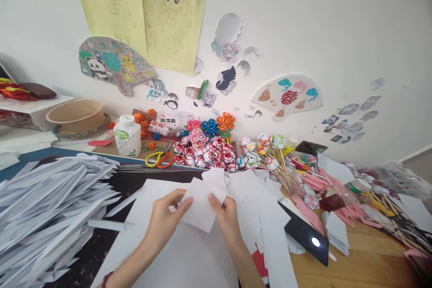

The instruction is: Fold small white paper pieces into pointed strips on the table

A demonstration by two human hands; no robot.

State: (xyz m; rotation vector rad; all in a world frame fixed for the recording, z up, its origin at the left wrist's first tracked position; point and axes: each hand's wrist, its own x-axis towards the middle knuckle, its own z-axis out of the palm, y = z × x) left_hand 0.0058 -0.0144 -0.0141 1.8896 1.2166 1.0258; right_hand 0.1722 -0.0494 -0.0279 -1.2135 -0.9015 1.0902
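- Left hand [165, 222] pinching the left edge of a small white paper sheet [201, 209], thumb on top, fingers under.
- Right hand [227, 216] clamped on the right edge of the same sheet, thumb pressed on its upper face.
- Both hands close together, only the sheet between them; sheet lifted a little above the larger white papers [189, 256] on the desk [367, 261].
- Step in hand, as a judgement: folding or creasing of the sheet, at an early stage, since no sharp fold visible yet.
- Next move, as a judgement: needs edges lined up exactly and firm pressure along the crease, with 1 hand steadying.
- To the left, a big pile of folded white paper strips [50, 216], touching the larger papers.
- Behind the hands, a group of red-and-white paper flowers [205, 155]; just beside them, yellow-and-red scissors [160, 158] and a white bottle with green label [127, 136].
- To the right, a dark phone [305, 234] lying flat, partly under white sheets; further right, pink paper pieces [324, 184] and flowers on wooden sticks [266, 150].
- On the wall, 2 yellow drawings [148, 9] and 2 decorated paper fans [286, 96].
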